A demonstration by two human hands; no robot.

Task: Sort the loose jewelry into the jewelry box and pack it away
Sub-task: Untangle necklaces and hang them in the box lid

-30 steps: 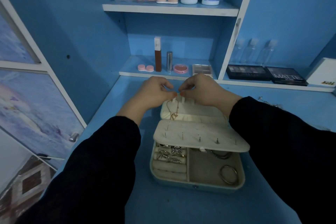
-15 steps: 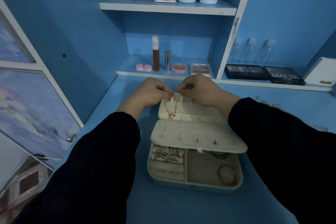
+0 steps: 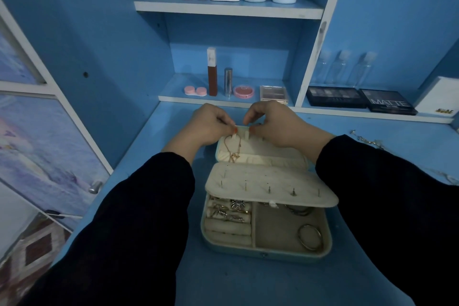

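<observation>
Fingers (image 3: 224,120) of the left hand (image 3: 207,128) pinch the necklace (image 3: 234,156) hanging just below; right hand (image 3: 274,125) fingers bunch alongside, their hold unclear.

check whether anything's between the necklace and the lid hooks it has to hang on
Nothing visible does: the left hand and right hand are at the hooks, and the necklace hangs from the leftmost one inside the lid.

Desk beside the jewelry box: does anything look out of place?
Yes. A loose chain lies on the desk at the far right, outside the jewelry box. The shelf's white upright also shows worn, chipped paint.
</observation>
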